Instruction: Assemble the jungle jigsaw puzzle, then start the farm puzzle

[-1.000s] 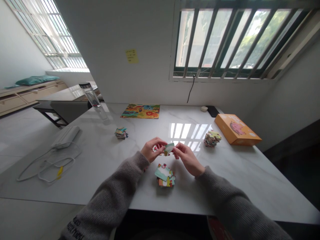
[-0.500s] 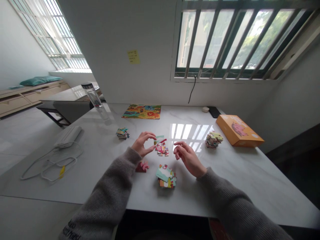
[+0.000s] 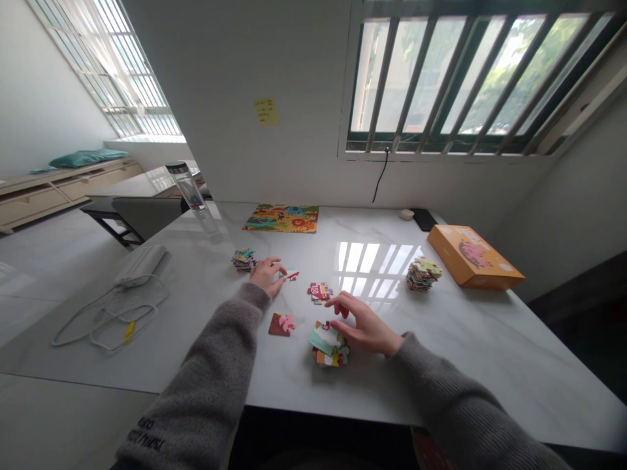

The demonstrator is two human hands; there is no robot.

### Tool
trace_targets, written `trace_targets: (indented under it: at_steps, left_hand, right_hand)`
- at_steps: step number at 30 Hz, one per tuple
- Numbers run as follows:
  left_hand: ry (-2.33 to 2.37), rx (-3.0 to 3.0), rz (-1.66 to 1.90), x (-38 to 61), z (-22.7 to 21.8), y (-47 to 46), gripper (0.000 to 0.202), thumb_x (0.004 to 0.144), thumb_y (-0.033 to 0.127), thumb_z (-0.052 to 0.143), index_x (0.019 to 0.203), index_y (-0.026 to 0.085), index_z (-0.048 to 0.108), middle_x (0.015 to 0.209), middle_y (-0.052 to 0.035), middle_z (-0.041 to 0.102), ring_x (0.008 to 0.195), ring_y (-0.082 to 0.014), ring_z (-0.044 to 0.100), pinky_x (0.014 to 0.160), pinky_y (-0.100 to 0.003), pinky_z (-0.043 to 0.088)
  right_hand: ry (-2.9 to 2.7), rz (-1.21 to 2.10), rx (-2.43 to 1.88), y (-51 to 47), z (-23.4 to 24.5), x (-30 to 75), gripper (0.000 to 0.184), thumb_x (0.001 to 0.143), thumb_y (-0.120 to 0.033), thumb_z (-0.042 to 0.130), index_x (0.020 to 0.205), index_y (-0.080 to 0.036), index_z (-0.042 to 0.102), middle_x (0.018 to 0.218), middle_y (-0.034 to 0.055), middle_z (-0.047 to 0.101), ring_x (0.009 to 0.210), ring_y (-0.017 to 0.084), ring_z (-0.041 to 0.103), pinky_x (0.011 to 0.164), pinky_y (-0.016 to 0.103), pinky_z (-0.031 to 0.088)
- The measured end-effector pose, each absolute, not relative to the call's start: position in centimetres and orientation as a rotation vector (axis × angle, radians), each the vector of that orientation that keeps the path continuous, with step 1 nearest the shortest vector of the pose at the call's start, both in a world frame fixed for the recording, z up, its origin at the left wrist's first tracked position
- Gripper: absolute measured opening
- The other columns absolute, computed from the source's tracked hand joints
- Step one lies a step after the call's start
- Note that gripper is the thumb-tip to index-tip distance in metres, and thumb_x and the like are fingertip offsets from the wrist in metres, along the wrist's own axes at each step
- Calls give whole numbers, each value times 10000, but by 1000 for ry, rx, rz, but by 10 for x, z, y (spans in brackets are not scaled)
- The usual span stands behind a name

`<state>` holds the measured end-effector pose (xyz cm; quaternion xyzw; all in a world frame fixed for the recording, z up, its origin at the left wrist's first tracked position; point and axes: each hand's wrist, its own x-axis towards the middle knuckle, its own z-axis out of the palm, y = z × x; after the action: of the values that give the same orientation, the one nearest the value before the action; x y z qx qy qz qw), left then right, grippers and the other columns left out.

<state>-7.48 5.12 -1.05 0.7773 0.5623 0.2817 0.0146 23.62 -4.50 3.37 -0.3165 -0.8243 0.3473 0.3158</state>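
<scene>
My left hand [image 3: 267, 275] is at the left middle of the table, its thumb and fingertips closed on the near edge of a green, white and red puzzle piece [image 3: 292, 275]. My right hand [image 3: 365, 321] hovers with fingers apart at the top right of a loose stack of puzzle pieces [image 3: 327, 341], the thumb close to the top piece; whether it touches is unclear. Between the hands lies a red puzzle piece with a barn-like picture [image 3: 319, 292]. A brown piece with a pink figure [image 3: 281, 324] lies nearer me, left of the stack.
Behind my left hand stands another stack of pieces [image 3: 243, 260], and a third stack [image 3: 423, 274] is at right beside an orange box [image 3: 474, 256]. A colourful animal picture board [image 3: 281, 219], a glass bottle [image 3: 186, 187], a black phone [image 3: 424, 220] and a white device [image 3: 142, 266] with a cable are around.
My left hand has moved left with the green, white and red piece, away from the red piece. My right hand has come down and nearer to me, over the stack.
</scene>
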Motion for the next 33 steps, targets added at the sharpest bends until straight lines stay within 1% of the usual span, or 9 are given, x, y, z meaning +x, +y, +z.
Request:
trace_targets:
  at_steps: [5, 8, 11, 15, 20, 23, 27, 30, 33]
  left_hand:
    - [1399, 2404, 1089, -35, 9, 30, 84, 837, 217, 594, 861, 202, 673, 875, -39, 683, 854, -216, 609, 864, -376, 440]
    - [1157, 2393, 1081, -5, 17, 9, 93, 867, 220, 581, 875, 198, 670, 810, -15, 692, 760, -176, 625, 819, -346, 442]
    - [998, 2332, 1137, 13, 22, -8, 93, 871, 210, 577, 875, 190, 667, 770, -8, 693, 681, -150, 615, 751, -315, 461]
    - [987, 2151, 1275, 20, 24, -15, 109, 901, 241, 577, 910, 185, 671, 784, -20, 708, 689, -152, 619, 725, -304, 486]
    - [897, 1945, 1246, 22, 20, -14, 226, 914, 363, 626, 1049, 182, 643, 836, -33, 707, 763, -166, 644, 742, -310, 508]
    - [900, 1866, 1292, 26, 16, -11, 287, 895, 376, 665, 1099, 177, 633, 829, -32, 696, 751, -157, 640, 732, -301, 513]
    - [986, 1862, 1366, 27, 16, -8, 205, 895, 358, 664, 976, 170, 675, 793, -29, 680, 707, -146, 614, 680, -284, 511]
    - [950, 1997, 1365, 26, 18, -8, 151, 919, 305, 630, 963, 179, 702, 864, -47, 683, 781, -161, 623, 721, -298, 524]
    - [874, 2163, 1332, 25, 22, -10, 226, 902, 264, 647, 1115, 196, 685, 1035, -76, 673, 951, -196, 639, 851, -344, 542]
  right_hand:
    - [-2376, 938, -814, -45, 30, 235, 532, 801, -364, 770, 1279, -235, 575, 1161, 95, 508, 1076, 242, 506, 998, 411, 453]
    - [-2391, 948, -817, -44, 25, 234, 441, 803, -362, 774, 1202, -243, 628, 1133, 84, 508, 1090, 245, 491, 1020, 427, 440]
    - [-2277, 1013, -857, -44, 23, 231, 291, 836, -371, 737, 1082, -236, 660, 1073, 65, 517, 997, 217, 509, 914, 385, 474]
    - [-1864, 1253, -933, -43, 26, 228, 269, 882, -462, 667, 853, -199, 620, 847, 14, 529, 742, 152, 489, 689, 310, 444]
    - [-1334, 1469, -902, -38, 29, 227, 366, 820, -531, 724, 814, -207, 555, 688, -32, 549, 632, 124, 477, 620, 280, 390]
    - [-1319, 1498, -893, -38, 29, 227, 356, 834, -520, 713, 813, -210, 539, 670, -24, 587, 639, 134, 507, 644, 290, 395]
    - [-1528, 1427, -929, -41, 26, 224, 357, 856, -524, 674, 768, -210, 528, 670, -19, 573, 638, 137, 494, 629, 289, 381]
    - [-1602, 1354, -950, -41, 24, 223, 373, 856, -512, 661, 713, -212, 493, 629, -46, 472, 587, 116, 396, 574, 272, 323]
    - [-1567, 1368, -951, -40, 26, 224, 366, 856, -484, 653, 690, -215, 467, 627, -48, 447, 591, 118, 375, 574, 270, 309]
